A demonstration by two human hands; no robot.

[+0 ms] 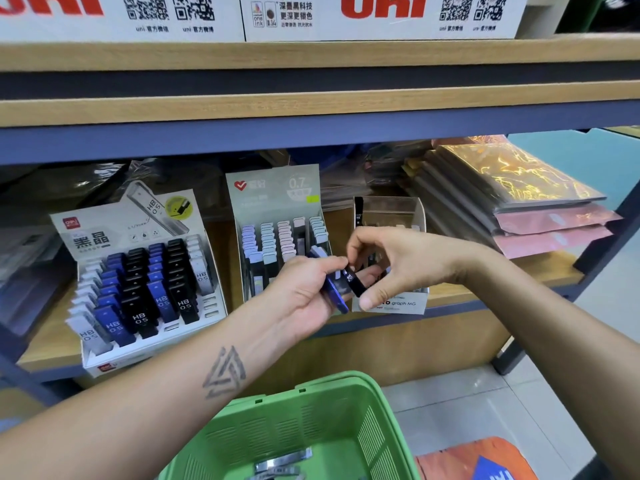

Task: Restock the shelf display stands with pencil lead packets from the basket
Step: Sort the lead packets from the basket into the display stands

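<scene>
Before the wooden shelf [519, 271], pinched between right hand [391, 258] thumb and forefinger: slim black lead packet [353, 280]. Clasped in left hand [304, 292] curled fingers: dark blue lead packets [334, 292], touching the black one.

The clear stand [389, 216] stood open at its top, just behind both hands [349, 271], with the upper shelf [311, 133] overhanging it. The 0.7 stand [277, 230] crowded its left and stacked folders [502, 202] its right.
</scene>
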